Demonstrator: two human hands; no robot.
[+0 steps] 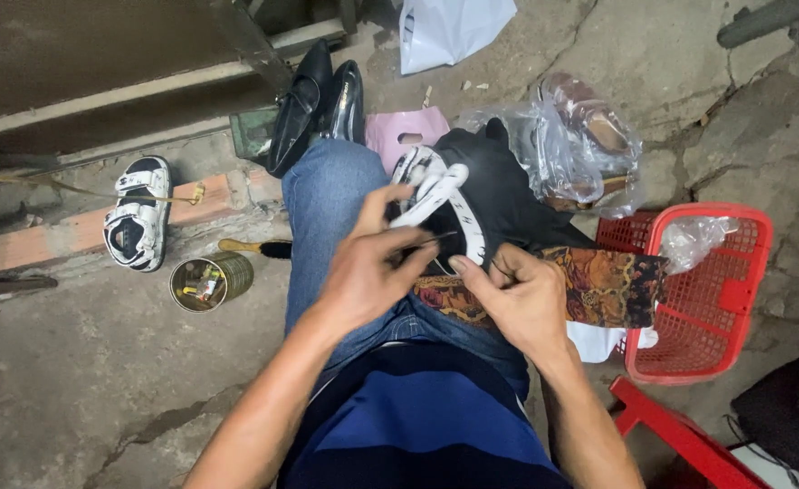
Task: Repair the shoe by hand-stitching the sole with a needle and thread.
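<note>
A white and black sandal [442, 195] rests on my lap above a brown patterned cloth [609, 285]. My left hand [363, 267] is closed around the sandal's white strap, with a thin dark tool or thread between the fingers. My right hand [517, 294] grips the lower edge of the sandal, thumb pressed on the strap. What the thin dark item is cannot be made out. My legs in blue jeans [327, 195] stretch out under the work.
A matching white sandal [137, 225] lies on the left by bricks. A metal tin [209, 281], a brush [254, 246], black leather shoes [318, 100], bagged brown shoes [589, 136], a red basket [716, 299] and a red stool [680, 435] surround me on the concrete floor.
</note>
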